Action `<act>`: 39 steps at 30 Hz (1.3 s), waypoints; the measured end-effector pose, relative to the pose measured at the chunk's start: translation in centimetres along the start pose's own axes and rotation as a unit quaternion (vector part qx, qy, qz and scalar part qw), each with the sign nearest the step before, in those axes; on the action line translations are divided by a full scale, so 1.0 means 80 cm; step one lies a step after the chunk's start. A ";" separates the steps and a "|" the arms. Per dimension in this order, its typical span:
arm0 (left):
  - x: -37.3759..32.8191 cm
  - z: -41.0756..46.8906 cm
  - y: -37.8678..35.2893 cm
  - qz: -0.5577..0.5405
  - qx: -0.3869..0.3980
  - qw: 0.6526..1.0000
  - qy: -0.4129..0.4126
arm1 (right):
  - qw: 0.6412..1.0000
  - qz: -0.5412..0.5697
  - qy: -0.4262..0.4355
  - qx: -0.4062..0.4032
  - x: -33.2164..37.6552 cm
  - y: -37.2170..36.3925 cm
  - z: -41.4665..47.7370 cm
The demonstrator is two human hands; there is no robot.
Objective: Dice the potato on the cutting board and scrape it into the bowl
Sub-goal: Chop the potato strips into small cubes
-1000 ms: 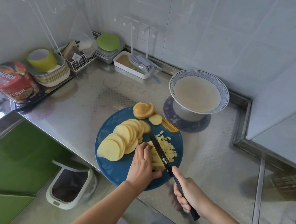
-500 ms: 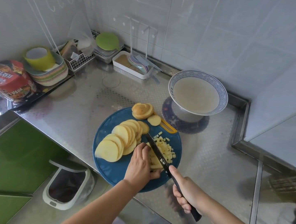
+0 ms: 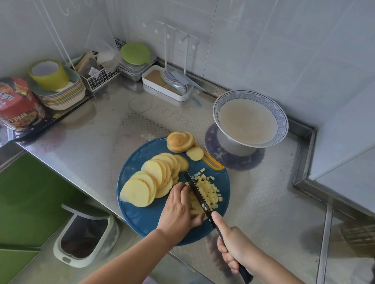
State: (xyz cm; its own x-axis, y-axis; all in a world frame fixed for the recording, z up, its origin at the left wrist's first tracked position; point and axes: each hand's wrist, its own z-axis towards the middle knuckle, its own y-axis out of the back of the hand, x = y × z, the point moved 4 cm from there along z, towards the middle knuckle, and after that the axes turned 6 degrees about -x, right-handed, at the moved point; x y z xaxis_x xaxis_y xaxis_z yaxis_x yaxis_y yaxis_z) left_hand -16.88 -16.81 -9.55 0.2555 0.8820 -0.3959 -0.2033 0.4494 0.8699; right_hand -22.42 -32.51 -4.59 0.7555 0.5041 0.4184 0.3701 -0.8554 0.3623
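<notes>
A round blue cutting board point(image 3: 138, 214) lies on the steel counter. Fanned potato slices point(image 3: 150, 180) cover its left half, with the potato end piece point(image 3: 180, 141) at the far rim. Small potato dice point(image 3: 208, 191) are piled right of the black knife point(image 3: 198, 197). My left hand point(image 3: 179, 208) presses down on a stack of potato strips point(image 3: 195, 206), fingers curled over them beside the blade. My right hand point(image 3: 233, 244) grips the knife handle, index finger along the spine. The blue-rimmed bowl point(image 3: 217, 119), holding cloudy water, stands beyond the board.
Stacked plates with a yellow cup point(image 3: 49, 76) and a red noodle tub point(image 3: 8, 101) sit at the left. A wire basket point(image 3: 97, 75), lidded containers point(image 3: 133, 63) and a white tray point(image 3: 165, 86) line the back wall. A bin point(image 3: 84, 235) stands below the counter edge.
The knife and my left hand have stayed in nearly the same spot on the strips; the blade has shifted slightly through small chopping strokes.
</notes>
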 end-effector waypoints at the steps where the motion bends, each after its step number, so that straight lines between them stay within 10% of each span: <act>1: 0.000 0.000 0.000 0.000 0.001 1.000 0.000 | 1.000 -0.002 -0.001 -0.003 0.000 -0.001 0.001; 39: 0.002 0.001 -0.008 0.018 0.077 0.997 -0.007 | 1.000 -0.007 -0.002 0.009 0.003 -0.008 0.004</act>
State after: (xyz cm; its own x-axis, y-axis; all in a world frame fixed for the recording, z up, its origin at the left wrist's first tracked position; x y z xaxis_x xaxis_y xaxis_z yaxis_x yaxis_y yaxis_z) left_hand -16.61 -16.99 -10.13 0.2644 0.8944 -0.3608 -0.0645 0.3897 0.9187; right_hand -22.27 -31.89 -4.94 0.7526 0.5156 0.4095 0.3903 -0.8503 0.3532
